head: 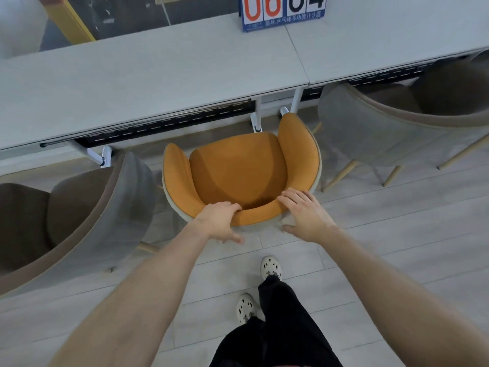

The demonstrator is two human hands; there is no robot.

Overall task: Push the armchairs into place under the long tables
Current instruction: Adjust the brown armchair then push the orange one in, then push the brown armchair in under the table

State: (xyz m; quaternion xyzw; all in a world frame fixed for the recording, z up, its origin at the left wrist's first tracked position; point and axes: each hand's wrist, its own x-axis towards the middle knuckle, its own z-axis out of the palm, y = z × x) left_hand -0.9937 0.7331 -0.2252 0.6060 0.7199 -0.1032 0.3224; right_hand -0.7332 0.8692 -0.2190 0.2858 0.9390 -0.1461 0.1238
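An orange armchair (pixel 238 170) with a pale outer shell stands in front of me, its open side facing the long grey table (pixel 148 83). Its seat is outside the table edge; the arm tips reach the white table legs. My left hand (pixel 219 221) grips the top of the backrest on the left, fingers curled over the rim. My right hand (pixel 304 213) rests on the backrest's right end, fingers spread over the rim and thumb against the outer shell.
A grey-brown armchair (pixel 87 215) stands close on the left, another grey armchair (pixel 397 120) on the right partly under the second table (pixel 397 43). A scoreboard (pixel 280 11) sits on the tabletop. White table legs (pixel 258 120) stand ahead of the orange chair. My feet are behind it.
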